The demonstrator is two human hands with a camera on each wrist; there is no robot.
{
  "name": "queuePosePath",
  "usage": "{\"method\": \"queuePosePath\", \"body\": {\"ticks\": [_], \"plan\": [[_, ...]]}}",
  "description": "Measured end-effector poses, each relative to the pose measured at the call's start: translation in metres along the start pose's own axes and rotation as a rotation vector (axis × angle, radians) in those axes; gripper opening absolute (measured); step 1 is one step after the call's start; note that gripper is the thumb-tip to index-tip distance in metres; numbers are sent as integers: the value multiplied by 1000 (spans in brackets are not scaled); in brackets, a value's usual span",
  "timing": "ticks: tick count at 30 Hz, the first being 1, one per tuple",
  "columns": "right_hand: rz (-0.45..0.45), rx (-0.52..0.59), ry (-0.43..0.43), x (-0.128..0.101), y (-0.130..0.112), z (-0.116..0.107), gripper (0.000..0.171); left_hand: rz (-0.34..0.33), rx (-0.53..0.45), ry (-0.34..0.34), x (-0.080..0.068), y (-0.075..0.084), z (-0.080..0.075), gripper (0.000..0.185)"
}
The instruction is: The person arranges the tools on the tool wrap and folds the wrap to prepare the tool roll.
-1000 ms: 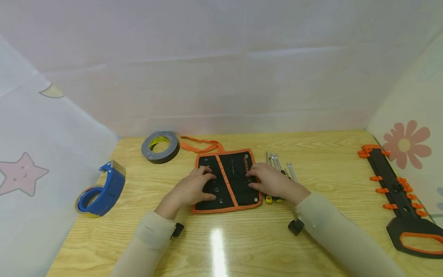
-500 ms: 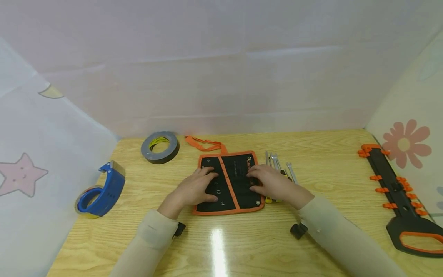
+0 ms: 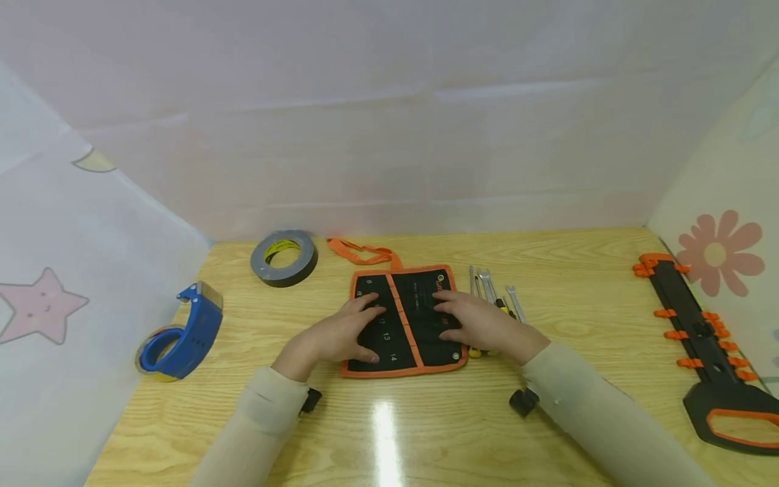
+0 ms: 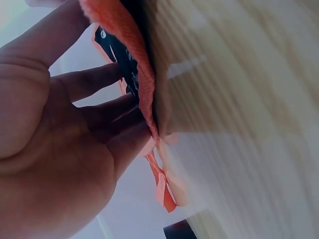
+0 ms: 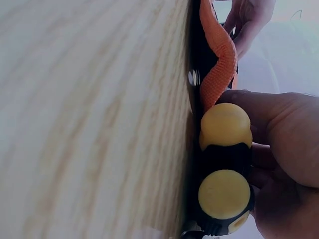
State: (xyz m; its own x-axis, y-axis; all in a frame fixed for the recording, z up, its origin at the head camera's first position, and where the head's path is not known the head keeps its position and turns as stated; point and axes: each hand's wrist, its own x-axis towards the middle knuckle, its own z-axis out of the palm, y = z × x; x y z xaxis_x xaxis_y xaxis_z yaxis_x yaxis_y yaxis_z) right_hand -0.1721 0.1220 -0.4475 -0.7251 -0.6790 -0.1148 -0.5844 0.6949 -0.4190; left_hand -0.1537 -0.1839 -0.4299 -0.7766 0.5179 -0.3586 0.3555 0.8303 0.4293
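Note:
A black tool roll with orange trim (image 3: 404,322) lies unrolled flat on the wooden table (image 3: 426,419), its orange tie strap (image 3: 360,251) trailing toward the back. My left hand (image 3: 338,333) rests flat on its left panel, fingers straight (image 4: 94,82). My right hand (image 3: 481,321) rests flat on the right panel. Just right of the roll lie several silver wrenches (image 3: 494,289) and two screwdrivers with yellow-capped black handles (image 5: 224,164), partly under my right hand. In the left wrist view the roll's orange edge (image 4: 130,55) shows beside my fingers.
A grey duct tape roll (image 3: 283,258) sits at the back left. A blue tape dispenser (image 3: 182,333) stands near the left edge. A black and orange hand saw (image 3: 706,352) lies along the right edge. Fabric walls enclose three sides.
Both hands have shifted slightly across the roll, which has slid a little to the right and lies flatter. Nothing was picked up.

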Motion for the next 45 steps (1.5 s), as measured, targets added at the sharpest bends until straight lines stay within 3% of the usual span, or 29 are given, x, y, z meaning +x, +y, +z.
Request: {"method": "queuePosePath", "body": {"ticks": [9,22,29,36,45], "plan": [[23,66,22,-8,6,-7,51,-9,-17,-16,2,-4,1,95],[96,47,316,-39,12,-13,27,-8,-19,-21,1,-5,1,96],[212,67,337,-49,9,-8,25,-5,-19,-22,1,-5,1,96],[244,42,354,-51,9,3,32,-6,-26,-25,1,-6,0,96],[220,-23,382,-47,8,10,38,-12,-8,-35,3,-5,-1,96]]}}
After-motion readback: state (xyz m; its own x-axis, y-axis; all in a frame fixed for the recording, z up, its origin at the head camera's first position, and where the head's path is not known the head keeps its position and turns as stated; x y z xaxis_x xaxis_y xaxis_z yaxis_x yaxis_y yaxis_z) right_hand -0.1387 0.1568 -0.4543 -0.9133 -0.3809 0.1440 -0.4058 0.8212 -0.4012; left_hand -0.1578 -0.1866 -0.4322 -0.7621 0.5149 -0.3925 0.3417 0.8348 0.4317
